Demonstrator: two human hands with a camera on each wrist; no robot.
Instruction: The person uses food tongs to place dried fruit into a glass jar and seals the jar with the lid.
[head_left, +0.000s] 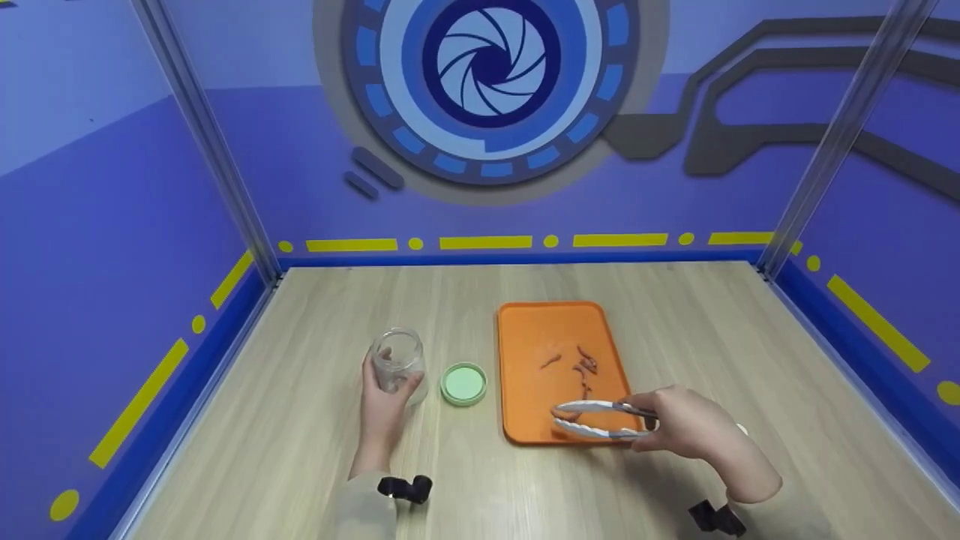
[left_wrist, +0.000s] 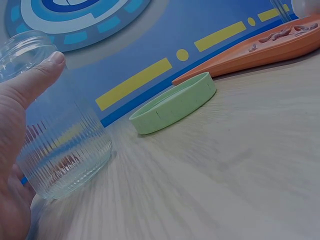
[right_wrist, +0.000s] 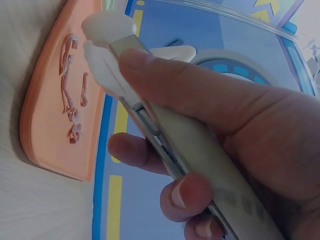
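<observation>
My left hand (head_left: 386, 412) grips a clear ribbed glass jar (left_wrist: 70, 145), its mouth uncovered, with the thumb along its near side. Beside the jar a round light green lid (head_left: 463, 384) lies on the table. My right hand (head_left: 686, 424) holds a pair of tongs (right_wrist: 195, 160) with pale tips over the near part of an orange tray (head_left: 540, 322). On that tray lie several thin, shrivelled brownish strips (head_left: 587, 364). Another brownish piece shows by the tong tips in the head view; whether they pinch it I cannot tell.
A light wood-grain table (head_left: 300, 420) carries everything. Blue printed walls (head_left: 247, 150) close it in at the back and both sides, with metal posts (head_left: 202, 127) at the corners. A small white thing (head_left: 742, 429) shows partly behind my right wrist.
</observation>
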